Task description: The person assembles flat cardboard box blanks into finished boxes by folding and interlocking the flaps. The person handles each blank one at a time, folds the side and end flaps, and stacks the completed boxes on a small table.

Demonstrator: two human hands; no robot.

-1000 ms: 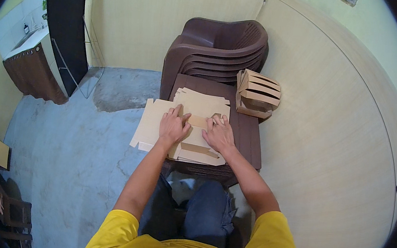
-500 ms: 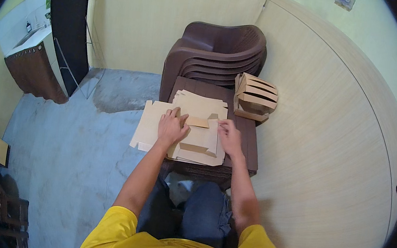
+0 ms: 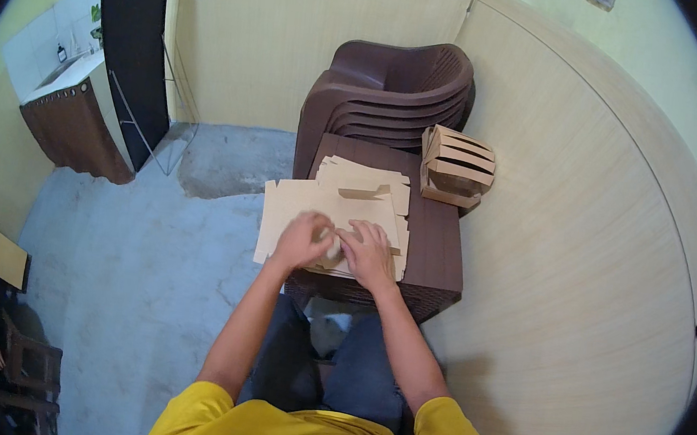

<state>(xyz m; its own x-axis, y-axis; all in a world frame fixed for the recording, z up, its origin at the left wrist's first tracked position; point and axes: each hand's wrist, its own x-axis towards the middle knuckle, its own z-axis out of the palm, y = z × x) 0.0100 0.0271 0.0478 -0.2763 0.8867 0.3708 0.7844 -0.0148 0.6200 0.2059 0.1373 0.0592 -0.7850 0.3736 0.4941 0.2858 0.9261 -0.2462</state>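
While both press flat cardboard sheets [image 3: 328,207], left hand [image 3: 304,240] curled, right hand [image 3: 369,249] fingers spread, brown table [image 3: 434,252].

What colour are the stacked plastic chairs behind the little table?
The stacked plastic chairs are dark brown, much like the small plastic table; the head view shows them.

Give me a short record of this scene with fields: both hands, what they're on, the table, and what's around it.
left hand: pressing on the flat cardboard sheets, fingers curled
right hand: flat on the same sheets, beside the left
sheets: tan die-cut blanks, stacked, overhanging the table's left edge
table: dark brown, small, in front of the seated person
folded boxes: stacked at the table's far right corner
chairs: brown plastic, stacked behind the table
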